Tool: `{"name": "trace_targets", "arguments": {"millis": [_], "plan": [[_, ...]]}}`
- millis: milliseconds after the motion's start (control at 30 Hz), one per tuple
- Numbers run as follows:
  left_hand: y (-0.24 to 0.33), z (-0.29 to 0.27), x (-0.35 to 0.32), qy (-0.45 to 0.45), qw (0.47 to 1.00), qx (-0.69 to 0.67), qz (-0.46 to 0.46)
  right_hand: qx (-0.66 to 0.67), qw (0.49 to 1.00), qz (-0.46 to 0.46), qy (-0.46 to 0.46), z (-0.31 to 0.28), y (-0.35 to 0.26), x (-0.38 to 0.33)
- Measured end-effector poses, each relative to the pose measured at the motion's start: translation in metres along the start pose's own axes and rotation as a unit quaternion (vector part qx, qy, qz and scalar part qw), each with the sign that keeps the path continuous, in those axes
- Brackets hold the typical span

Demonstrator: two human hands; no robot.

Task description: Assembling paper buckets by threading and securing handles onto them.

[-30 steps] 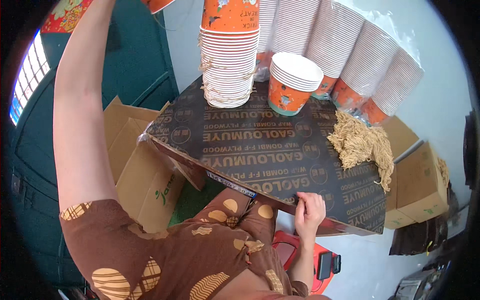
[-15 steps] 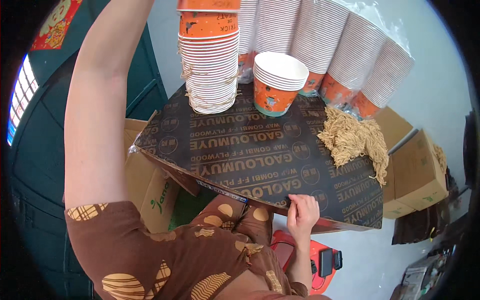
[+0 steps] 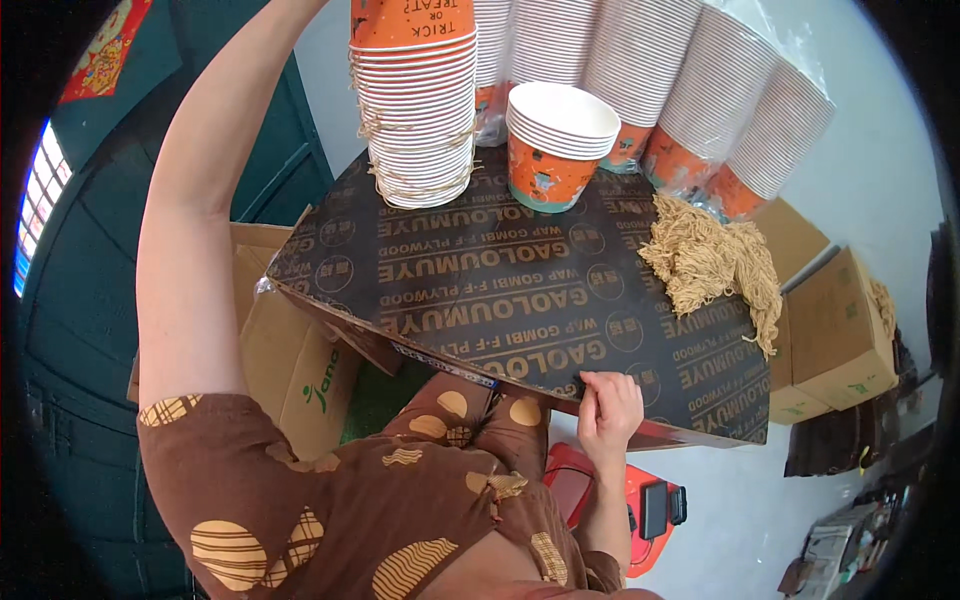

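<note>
Dark green panelling (image 3: 80, 340) is seen at the left, with a red decoration (image 3: 105, 60) fixed high upon it, while a pale wall (image 3: 870, 130) is seen at the right. Between them is set a black-topped table (image 3: 480, 250) covered with printed lettering. Toward its far left part is stood a tall stack of cups (image 3: 420, 125), nested upright, with white rims and strands of twine caught along its sides; its topmost visible cup is orange, and the rest is cut off by the upper edge of the view. Just to its right is placed a short stack of cups (image 3: 555, 175), and behind that are lined several plastic-wrapped stacks (image 3: 645, 70). A bundle of tan twine (image 3: 710, 260) is heaped near the table's right edge. The left arm (image 3: 190, 270) is raised beside the tall stack, but the left hand is hidden beyond the upper edge, so its fingers cannot be judged. The right hand (image 3: 612, 410) is rested at the near edge of the table, its fingers loosely curled; whether the edge is gripped cannot be told. Cardboard boxes (image 3: 845, 335) are set at both sides.
</note>
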State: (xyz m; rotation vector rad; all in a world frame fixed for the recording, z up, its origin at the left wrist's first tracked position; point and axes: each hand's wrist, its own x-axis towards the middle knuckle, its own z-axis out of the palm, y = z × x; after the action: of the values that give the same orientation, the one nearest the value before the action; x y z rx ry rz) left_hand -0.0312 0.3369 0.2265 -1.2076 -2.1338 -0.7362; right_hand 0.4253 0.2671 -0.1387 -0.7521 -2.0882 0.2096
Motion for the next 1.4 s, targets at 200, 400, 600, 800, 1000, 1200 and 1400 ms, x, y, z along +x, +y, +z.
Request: {"name": "trace_targets", "arguments": {"millis": [200, 400, 600, 800, 1000, 1200, 1400], "plan": [[0.026, -0.004, -0.031, 0.057, 0.997, 0.05, 0.011, -0.007, 1.0, 0.008, 0.002, -0.001, -0.003, 0.0], [0.046, 0.042, -0.06, 0.283, 0.872, -0.01, 0.399, -0.005, 1.0, 0.008, -0.007, -0.002, -0.004, 0.002], [0.096, 0.12, -0.129, 0.015, 0.835, -0.032, 0.549, 0.006, 1.0, 0.007, -0.008, -0.004, -0.001, 0.0], [0.107, 0.164, -0.141, -0.158, 0.882, -0.084, 0.437, 0.008, 1.0, 0.006, -0.006, -0.004, -0.002, 0.0], [0.1, 0.179, -0.138, -0.172, 0.87, -0.194, 0.42, 0.017, 1.0, 0.009, -0.003, -0.005, -0.006, 0.001], [0.105, 0.13, -0.163, -0.165, 0.799, -0.264, 0.515, 0.127, 0.988, 0.077, -0.046, -0.015, -0.001, 0.005], [0.138, 0.068, -0.191, -0.13, 0.684, -0.262, 0.668, -0.004, 0.998, 0.023, 0.056, -0.027, -0.017, 0.04]]}}
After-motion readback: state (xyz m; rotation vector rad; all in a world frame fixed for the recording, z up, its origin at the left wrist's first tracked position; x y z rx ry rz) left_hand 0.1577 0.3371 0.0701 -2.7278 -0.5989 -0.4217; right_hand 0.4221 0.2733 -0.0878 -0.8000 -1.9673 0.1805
